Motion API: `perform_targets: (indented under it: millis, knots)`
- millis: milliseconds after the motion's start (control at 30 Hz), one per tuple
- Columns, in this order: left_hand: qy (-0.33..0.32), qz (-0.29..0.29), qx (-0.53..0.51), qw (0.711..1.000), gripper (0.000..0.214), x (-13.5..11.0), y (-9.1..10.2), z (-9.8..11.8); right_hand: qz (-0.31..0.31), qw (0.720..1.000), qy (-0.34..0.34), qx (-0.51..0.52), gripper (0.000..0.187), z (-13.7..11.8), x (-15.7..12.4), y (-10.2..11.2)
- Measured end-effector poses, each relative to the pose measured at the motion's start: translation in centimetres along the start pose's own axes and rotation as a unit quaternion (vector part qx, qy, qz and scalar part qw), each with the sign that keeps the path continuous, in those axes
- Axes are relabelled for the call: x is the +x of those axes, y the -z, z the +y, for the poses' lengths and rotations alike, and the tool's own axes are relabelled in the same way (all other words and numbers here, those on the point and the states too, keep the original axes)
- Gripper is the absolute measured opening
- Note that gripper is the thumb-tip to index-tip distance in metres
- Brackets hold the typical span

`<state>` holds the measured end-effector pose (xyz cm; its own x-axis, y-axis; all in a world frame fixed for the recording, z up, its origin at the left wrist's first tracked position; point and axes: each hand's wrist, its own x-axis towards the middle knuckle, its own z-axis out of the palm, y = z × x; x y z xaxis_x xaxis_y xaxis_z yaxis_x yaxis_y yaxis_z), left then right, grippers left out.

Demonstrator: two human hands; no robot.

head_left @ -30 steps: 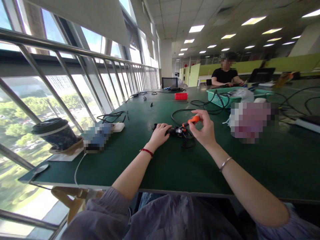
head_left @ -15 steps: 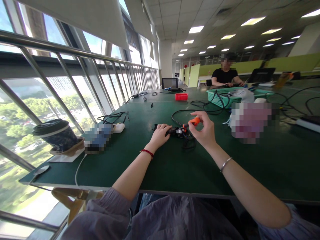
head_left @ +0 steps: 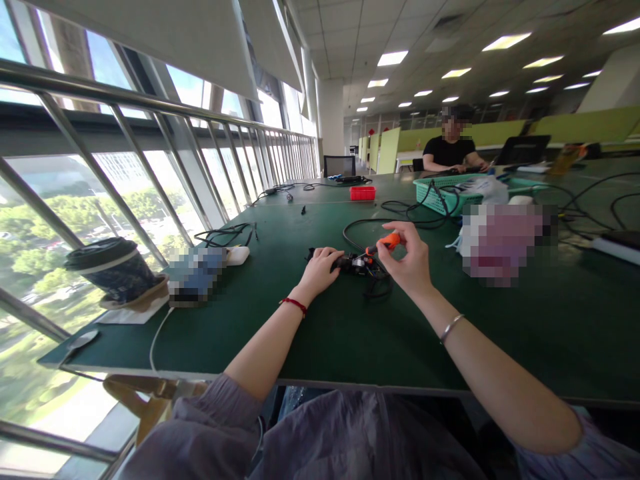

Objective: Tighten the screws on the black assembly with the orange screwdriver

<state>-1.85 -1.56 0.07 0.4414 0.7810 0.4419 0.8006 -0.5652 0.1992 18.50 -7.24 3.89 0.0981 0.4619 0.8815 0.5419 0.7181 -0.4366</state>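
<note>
**Small black device held and worked with an orange screwdriver at mid-table**

We find the small black device (head_left: 356, 263) lying on the green table (head_left: 350, 333), near the middle and straight ahead of us. Its detail is too small to make out beyond dark parts and a touch of red. A black cable (head_left: 356, 230) loops away from it toward the far side of the table.

Our left hand (head_left: 320, 268) rests on the device's left end, fingers curled down over it — closed on it, pinning it to the table. Our right hand (head_left: 407, 261) is raised just right of the device, thumb and fingertips pinched narrowly on the orange-handled screwdriver (head_left: 384, 244). The tool slants down to the left, its tip at the device; we cannot tell whether it sits in a screw.

Further out, on the left edge, we note a lidded cup (head_left: 113, 270) beside the window railing, and a white charger (head_left: 237, 255) with dark cables just behind it. Toward the far side stand 1 red box (head_left: 363, 193) and 1 green basket (head_left: 443, 191) holding cables. Beyond the basket, another person in a black top (head_left: 450, 152) sits at the table's far end, well apart from our hands.
</note>
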Motion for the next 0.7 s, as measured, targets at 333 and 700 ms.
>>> perform_targets:
  millis: [333, 700]
  knots:
    - [0.0, 0.003, 0.001, 1.0, 0.045, -0.07, 0.05, 0.0, 0.006, 1.0, 0.008, 0.003, 0.026, -0.11, 0.06, 0.07]
    - [0.003, -0.006, 0.004, 1.0, 0.046, -0.21, 0.37, 0.07, -0.002, 1.0, -0.026, -0.013, 0.02, -0.14, 0.12, 0.42]
